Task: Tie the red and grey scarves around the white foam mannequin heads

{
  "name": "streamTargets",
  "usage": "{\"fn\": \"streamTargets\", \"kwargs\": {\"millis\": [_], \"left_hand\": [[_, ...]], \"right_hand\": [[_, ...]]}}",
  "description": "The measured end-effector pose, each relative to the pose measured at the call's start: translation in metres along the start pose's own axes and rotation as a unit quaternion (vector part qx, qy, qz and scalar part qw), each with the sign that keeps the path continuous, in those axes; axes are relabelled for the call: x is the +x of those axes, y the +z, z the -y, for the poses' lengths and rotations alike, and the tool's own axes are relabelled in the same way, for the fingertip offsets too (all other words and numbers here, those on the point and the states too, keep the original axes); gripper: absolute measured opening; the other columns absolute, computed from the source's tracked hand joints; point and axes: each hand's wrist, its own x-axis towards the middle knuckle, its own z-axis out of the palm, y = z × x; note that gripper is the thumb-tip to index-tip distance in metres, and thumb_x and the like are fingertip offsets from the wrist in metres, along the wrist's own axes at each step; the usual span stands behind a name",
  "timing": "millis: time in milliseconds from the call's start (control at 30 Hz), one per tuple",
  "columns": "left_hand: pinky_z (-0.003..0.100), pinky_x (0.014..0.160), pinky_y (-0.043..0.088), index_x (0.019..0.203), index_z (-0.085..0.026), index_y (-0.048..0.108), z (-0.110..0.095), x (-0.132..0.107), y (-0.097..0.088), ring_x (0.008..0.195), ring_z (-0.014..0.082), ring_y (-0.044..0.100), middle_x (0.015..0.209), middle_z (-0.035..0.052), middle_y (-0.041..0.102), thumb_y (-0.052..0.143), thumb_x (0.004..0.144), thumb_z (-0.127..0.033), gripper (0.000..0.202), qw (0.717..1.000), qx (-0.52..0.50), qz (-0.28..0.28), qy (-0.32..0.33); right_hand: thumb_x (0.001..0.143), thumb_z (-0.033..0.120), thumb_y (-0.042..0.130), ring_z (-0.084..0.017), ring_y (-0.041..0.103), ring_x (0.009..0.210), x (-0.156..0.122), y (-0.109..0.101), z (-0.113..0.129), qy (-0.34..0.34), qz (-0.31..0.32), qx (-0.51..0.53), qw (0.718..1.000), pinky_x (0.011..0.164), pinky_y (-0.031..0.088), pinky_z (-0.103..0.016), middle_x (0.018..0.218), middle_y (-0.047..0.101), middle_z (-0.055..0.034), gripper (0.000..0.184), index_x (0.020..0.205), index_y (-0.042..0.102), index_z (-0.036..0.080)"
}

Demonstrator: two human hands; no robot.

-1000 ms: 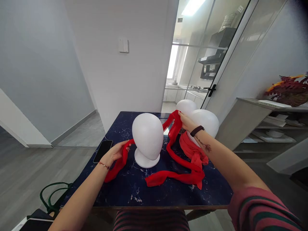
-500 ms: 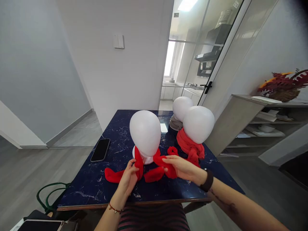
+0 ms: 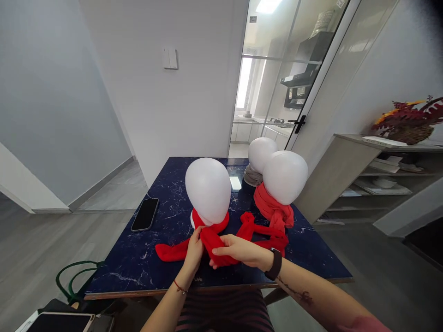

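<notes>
A white foam head (image 3: 208, 189) stands on the dark blue marble table (image 3: 162, 272) with a red scarf (image 3: 211, 239) wrapped round its neck. My left hand (image 3: 194, 251) is closed on the scarf just left of the crossing. My right hand (image 3: 238, 251) pinches the other end from the right, so both hands meet in front of the head's base. One scarf tail (image 3: 171, 251) lies flat on the table to the left.
A second foam head (image 3: 284, 177) with its own red scarf (image 3: 273, 216) stands at the right, a third head (image 3: 260, 153) behind it. A black phone (image 3: 145, 214) lies on the left. A shelf with a flower basket (image 3: 406, 122) is at the right; a green-handled bag (image 3: 74, 283) sits below.
My hands went from holding the scarf wide on either side of the head to bringing both ends together in front of its neck, then crossed the ends closer.
</notes>
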Motion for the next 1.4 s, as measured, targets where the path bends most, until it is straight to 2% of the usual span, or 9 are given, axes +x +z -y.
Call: {"fn": "streamTargets", "kwargs": {"millis": [200,367,500,700,867,1067,1167,1267,1400], "left_hand": [[0.020,0.053,0.039,0.086,-0.015,0.062,-0.005,0.011,-0.016,0.054,0.0091,0.049,0.067,-0.0029,0.061,0.065,0.066,-0.027,0.024,1.000,-0.015,-0.022,-0.003],[0.021,0.055,0.041,0.089,-0.016,0.061,-0.006,0.018,-0.022,0.054,0.0103,0.052,0.066,-0.0021,0.062,0.069,0.066,-0.035,0.030,0.999,-0.022,-0.011,-0.020],[0.021,0.054,0.041,0.085,-0.015,0.061,-0.006,0.017,-0.023,0.052,0.0095,0.050,0.065,-0.0024,0.062,0.070,0.064,-0.034,0.029,1.000,-0.022,-0.017,-0.015],[0.026,0.063,0.044,0.082,-0.016,0.065,-0.004,0.014,-0.031,0.065,0.0154,0.056,0.074,0.0014,0.064,0.068,0.063,-0.030,0.024,0.998,0.064,-0.012,0.017],[0.029,0.074,0.045,0.076,-0.017,0.067,0.002,0.017,-0.036,0.081,0.0205,0.059,0.081,0.0048,0.065,0.070,0.060,-0.027,0.019,0.993,0.084,-0.058,0.059],[0.023,0.050,0.037,0.074,-0.016,0.062,0.015,0.025,-0.037,0.051,0.0122,0.051,0.057,-0.0012,0.057,0.070,0.063,-0.038,0.026,0.996,-0.036,-0.086,0.003],[0.021,0.044,0.031,0.074,-0.016,0.060,0.018,0.028,-0.038,0.042,0.0091,0.045,0.052,-0.0042,0.054,0.073,0.059,-0.040,0.032,0.993,-0.074,-0.087,-0.013],[0.020,0.041,0.030,0.071,-0.016,0.059,0.018,0.029,-0.038,0.039,0.0075,0.043,0.049,-0.0056,0.053,0.075,0.056,-0.039,0.032,0.990,-0.104,-0.091,-0.021],[0.021,0.047,0.039,0.075,-0.015,0.063,0.013,0.029,-0.036,0.047,0.0102,0.054,0.059,-0.0014,0.064,0.074,0.057,-0.031,0.027,0.986,-0.134,-0.093,-0.028]], "right_hand": [[0.077,0.045,0.067,-0.015,0.063,0.085,-0.047,-0.019,0.022,0.009,0.201,-0.285,0.937,0.078,0.048,-0.022,0.090,0.069,-0.0051,0.037,0.095,0.067,0.012],[0.070,0.046,0.075,-0.010,0.056,0.062,-0.085,-0.013,0.051,0.022,0.183,-0.420,0.889,0.056,0.043,-0.016,0.075,0.065,0.0010,0.041,0.093,0.064,0.014],[0.071,0.053,0.071,-0.012,0.060,0.063,-0.098,-0.010,0.066,0.106,0.236,-0.343,0.903,0.058,0.047,-0.018,0.072,0.064,0.0008,0.044,0.091,0.060,0.015],[0.087,0.034,0.059,-0.008,0.054,0.059,-0.093,-0.003,0.089,0.001,0.192,-0.438,0.878,0.055,0.041,-0.016,0.072,0.062,0.0006,0.021,0.089,0.060,0.013],[0.094,0.038,0.046,-0.007,0.054,0.052,-0.068,0.021,0.134,-0.027,0.197,-0.386,0.901,0.051,0.043,-0.017,0.068,0.062,0.0005,0.026,0.098,0.055,0.014],[0.088,0.042,0.058,-0.005,0.053,0.046,-0.023,0.012,0.201,-0.017,0.281,-0.304,0.910,0.048,0.044,-0.015,0.062,0.061,0.0030,0.032,0.098,0.055,0.012],[0.087,0.040,0.062,-0.003,0.049,0.042,-0.017,-0.007,0.231,-0.092,0.303,-0.259,0.912,0.042,0.039,-0.012,0.061,0.060,0.0040,0.037,0.106,0.055,0.009],[0.088,0.039,0.060,0.001,0.046,0.042,-0.018,-0.024,0.257,-0.173,0.265,-0.240,0.918,0.041,0.033,-0.009,0.065,0.058,0.0050,0.047,0.120,0.050,0.007],[0.098,0.032,0.035,0.006,0.042,0.047,-0.012,-0.034,0.285,-0.214,0.076,-0.248,0.942,0.045,0.024,-0.006,0.075,0.052,0.0065,0.040,0.128,0.042,0.007]]}}
